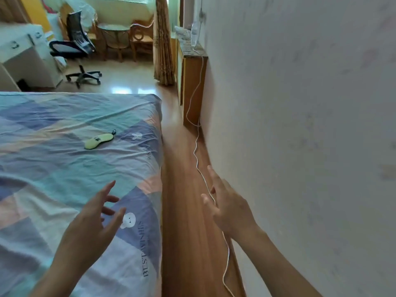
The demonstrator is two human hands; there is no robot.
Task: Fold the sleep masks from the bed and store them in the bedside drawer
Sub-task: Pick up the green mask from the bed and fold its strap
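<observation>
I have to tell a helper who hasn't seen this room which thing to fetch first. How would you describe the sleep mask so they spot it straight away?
Start at the bed with the pastel patchwork sheet that fills the left of the view. On its far half, toward the right edge near the wooden floor, lies the sleep mask. It is the only loose item on the sheet: pale yellow-green, flat and elongated, with a dark strap at its far end.

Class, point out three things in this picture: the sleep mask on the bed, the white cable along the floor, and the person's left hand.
sleep mask (pixel 99 141): head view, middle of its pale green face.
white cable (pixel 196 151): head view, stretch lying on the wooden floor.
left hand (pixel 94 219): head view, back of the hand above the bed.
</observation>
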